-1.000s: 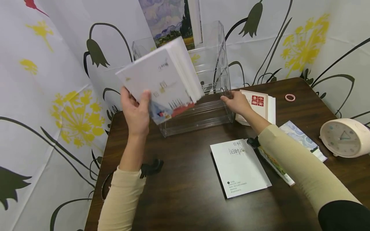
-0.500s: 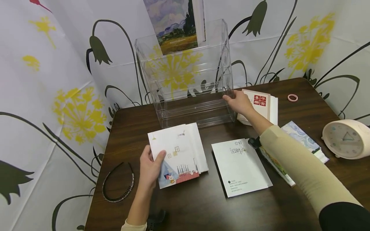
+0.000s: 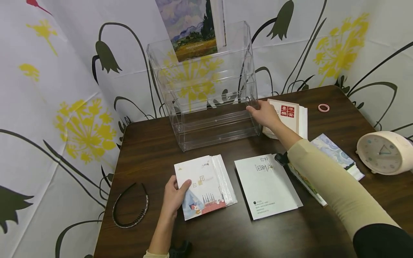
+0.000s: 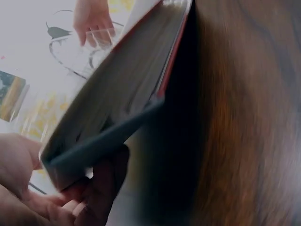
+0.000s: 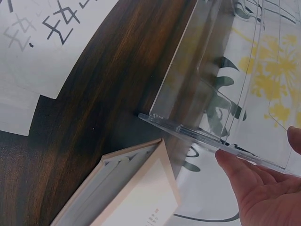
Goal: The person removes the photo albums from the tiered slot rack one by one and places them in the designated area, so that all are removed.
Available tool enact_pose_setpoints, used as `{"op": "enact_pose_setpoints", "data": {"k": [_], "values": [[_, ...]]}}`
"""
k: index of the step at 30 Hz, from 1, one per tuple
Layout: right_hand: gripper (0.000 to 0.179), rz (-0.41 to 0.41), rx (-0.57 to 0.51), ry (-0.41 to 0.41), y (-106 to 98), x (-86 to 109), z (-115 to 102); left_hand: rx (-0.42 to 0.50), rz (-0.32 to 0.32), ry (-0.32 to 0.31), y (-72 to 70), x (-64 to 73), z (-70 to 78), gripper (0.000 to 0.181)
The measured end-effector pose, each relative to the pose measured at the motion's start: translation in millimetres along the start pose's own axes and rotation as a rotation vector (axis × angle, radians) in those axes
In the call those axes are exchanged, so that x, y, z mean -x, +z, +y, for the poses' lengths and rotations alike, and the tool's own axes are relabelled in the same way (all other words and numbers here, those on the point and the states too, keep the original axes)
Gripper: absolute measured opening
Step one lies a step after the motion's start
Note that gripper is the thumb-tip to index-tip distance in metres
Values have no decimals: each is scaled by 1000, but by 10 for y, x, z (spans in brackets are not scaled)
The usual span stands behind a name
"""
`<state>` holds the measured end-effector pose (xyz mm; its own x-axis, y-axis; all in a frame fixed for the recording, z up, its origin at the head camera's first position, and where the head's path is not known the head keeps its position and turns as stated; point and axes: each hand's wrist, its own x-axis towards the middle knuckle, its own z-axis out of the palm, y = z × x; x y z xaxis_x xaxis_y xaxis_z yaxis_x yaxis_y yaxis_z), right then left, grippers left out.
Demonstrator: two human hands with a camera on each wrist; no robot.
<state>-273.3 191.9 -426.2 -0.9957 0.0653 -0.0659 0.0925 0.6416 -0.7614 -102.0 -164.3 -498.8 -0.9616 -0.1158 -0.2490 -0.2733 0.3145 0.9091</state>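
A white album with a small cartoon scene on its cover is gripped along its left edge by my left hand, thumb on top. In the left wrist view the album tilts over the wood, its pages slightly fanned and the fingers curled beneath. Farther back stands a clear acrylic tiered rack, and my right hand holds its right side panel. The right wrist view shows the thumb and fingers on opposite sides of that panel. At the rack's top rests a photo album with a painted landscape.
A white-covered album lies right of centre. Beige albums with red squares stand beside the rack. A blue-patterned album and an alarm clock are at right, a pink ring behind. A black headband lies left.
My left hand has brought the white album down from in front of the rack to low over the table's near middle, turning it flatter. The right hand stays on the rack.
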Motion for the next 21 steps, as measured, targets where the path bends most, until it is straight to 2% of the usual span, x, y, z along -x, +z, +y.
{"op": "enact_pose_setpoints", "data": {"k": [6,9,13,16,21], "values": [[58,-9,-5,3,1,7,6,-287,-62,11,-82,23,-19,36],[57,-10,-6,3,-1,16,3,-373,-78,-7,-104,27,-30,40],[57,-6,-2,-8,-1,14,-6,-460,-81,6,-136,8,-33,46],[56,-5,-4,-11,-6,19,-12,-490,-99,14,-166,-18,-36,49],[55,-1,-11,-16,-22,30,-20,-392,-162,-26,-197,-50,-43,48]]}}
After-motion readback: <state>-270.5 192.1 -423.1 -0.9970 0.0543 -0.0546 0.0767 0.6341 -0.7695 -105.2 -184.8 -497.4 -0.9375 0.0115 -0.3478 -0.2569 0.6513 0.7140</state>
